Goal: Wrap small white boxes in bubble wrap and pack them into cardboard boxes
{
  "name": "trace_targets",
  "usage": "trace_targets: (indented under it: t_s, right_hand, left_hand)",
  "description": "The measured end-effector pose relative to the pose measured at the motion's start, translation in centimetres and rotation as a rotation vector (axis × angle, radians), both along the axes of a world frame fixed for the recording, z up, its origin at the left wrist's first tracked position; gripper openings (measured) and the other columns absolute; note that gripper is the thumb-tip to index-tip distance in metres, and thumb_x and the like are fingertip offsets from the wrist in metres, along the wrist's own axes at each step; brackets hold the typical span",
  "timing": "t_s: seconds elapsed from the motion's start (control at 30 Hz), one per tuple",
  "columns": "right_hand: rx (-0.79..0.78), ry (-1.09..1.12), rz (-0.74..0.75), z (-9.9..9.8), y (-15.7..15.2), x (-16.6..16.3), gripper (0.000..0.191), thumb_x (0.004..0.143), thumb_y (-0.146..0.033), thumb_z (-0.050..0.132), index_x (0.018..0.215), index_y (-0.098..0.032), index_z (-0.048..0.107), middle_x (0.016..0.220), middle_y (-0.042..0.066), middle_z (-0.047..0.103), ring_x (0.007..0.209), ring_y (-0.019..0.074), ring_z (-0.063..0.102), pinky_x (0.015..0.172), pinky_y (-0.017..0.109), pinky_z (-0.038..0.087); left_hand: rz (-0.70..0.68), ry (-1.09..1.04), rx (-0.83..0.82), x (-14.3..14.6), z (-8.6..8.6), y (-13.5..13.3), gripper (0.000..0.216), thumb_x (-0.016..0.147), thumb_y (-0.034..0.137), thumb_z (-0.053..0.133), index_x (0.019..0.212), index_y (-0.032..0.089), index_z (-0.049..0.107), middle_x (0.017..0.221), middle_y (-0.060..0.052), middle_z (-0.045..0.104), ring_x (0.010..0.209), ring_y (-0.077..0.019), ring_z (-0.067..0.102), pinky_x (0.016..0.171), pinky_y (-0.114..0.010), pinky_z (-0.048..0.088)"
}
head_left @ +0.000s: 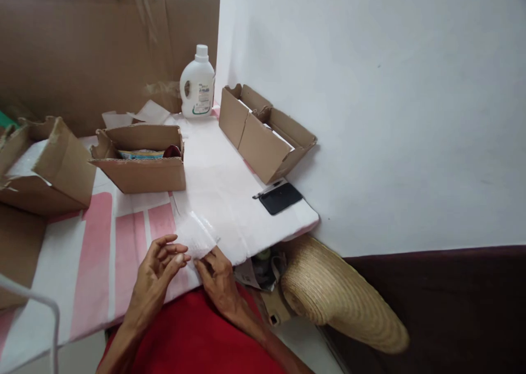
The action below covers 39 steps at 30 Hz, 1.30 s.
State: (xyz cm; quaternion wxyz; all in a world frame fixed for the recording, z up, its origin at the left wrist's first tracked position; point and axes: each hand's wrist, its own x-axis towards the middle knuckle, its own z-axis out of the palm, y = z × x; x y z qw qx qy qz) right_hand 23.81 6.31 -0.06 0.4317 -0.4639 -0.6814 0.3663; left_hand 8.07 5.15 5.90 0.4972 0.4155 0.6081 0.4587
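A clear plastic bag (196, 232) lies at the front of the cloth-covered table, partly standing up over the edge of my fingers. My right hand (219, 280) pinches its near edge between thumb and fingers. Just to the left, my left hand (162, 264) is raised with its fingers spread and a little curled. Its fingertips are close to the bag's left side; whether they touch it I cannot tell. What the bag contains, if anything, is not visible.
Cardboard boxes (152, 176) stand on the left, and a divided one (263, 138) sits by the wall. A white jug (198, 89) is at the back. A black phone (280, 199) lies near the right edge. Below hangs a straw hat (341, 292). A white cable (53, 319) crosses lower left.
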Motion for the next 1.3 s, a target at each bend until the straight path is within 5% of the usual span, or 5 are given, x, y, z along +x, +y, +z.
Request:
trace_targets:
  t_s: [0.23, 0.53, 0.77, 1.1, 1.3]
  right_hand:
    - [-0.001, -0.046, -0.035, -0.5, 1.2, 0.3, 0.017, 0.09, -0.01, 0.052, 0.086, -0.018, 0.067, 0.09, 0.005, 0.067, 0.082, 0.0181, 0.063, 0.077, 0.029, 0.053]
    - [0.087, -0.383, -0.079, 2.4, 1.6, 2.5, 0.017, 0.095, -0.019, 0.056, 0.084, -0.019, 0.069, 0.088, 0.007, 0.068, 0.078, 0.0189, 0.064, 0.075, 0.031, 0.054]
    - [0.421, -0.629, 0.115, 0.2, 4.7, 2.0, 0.036, 0.099, -0.028, 0.057, 0.131, -0.011, 0.06, 0.137, 0.017, 0.063, 0.128, 0.0319, 0.053, 0.101, 0.048, 0.046]
    - [-0.221, -0.631, -0.049, 4.1, 9.5, 3.5, 0.031, 0.095, -0.047, 0.064, 0.103, -0.018, 0.066, 0.103, 0.008, 0.07, 0.095, 0.0212, 0.064, 0.084, 0.031, 0.045]
    - [-0.327, -0.778, 0.128, 4.4, 10.5, 2.2, 0.029, 0.083, -0.032, 0.074, 0.105, -0.018, 0.061, 0.103, 0.007, 0.068, 0.094, 0.0223, 0.061, 0.075, 0.029, 0.037]
  left_hand:
    - [-0.31, 0.858, 0.595, -0.1, -4.6, 0.9, 0.037, 0.097, 0.024, 0.05, 0.133, 0.027, 0.061, 0.133, -0.008, 0.066, 0.127, -0.0226, 0.06, 0.107, -0.041, 0.05]
    - [-0.405, 1.244, 0.689, 0.1, -7.6, 0.3, 0.049, 0.097, 0.024, 0.05, 0.146, 0.021, 0.049, 0.15, -0.013, 0.054, 0.14, -0.0274, 0.049, 0.114, -0.046, 0.041]
    - [-0.416, 1.305, 0.719, -0.3, -8.6, 0.0, 0.041, 0.096, 0.024, 0.051, 0.136, 0.021, 0.059, 0.151, -0.014, 0.052, 0.141, -0.0278, 0.048, 0.115, -0.045, 0.039]
    - [-0.278, 0.899, 0.614, -1.3, -6.8, -0.1, 0.037, 0.098, 0.029, 0.05, 0.134, 0.03, 0.06, 0.14, -0.008, 0.062, 0.129, -0.0216, 0.059, 0.106, -0.039, 0.05]
    - [0.088, 0.716, 0.043, -1.8, -5.3, 1.1, 0.046, 0.085, 0.054, 0.061, 0.118, 0.023, 0.061, 0.097, -0.004, 0.069, 0.075, -0.0205, 0.065, 0.071, -0.037, 0.054]
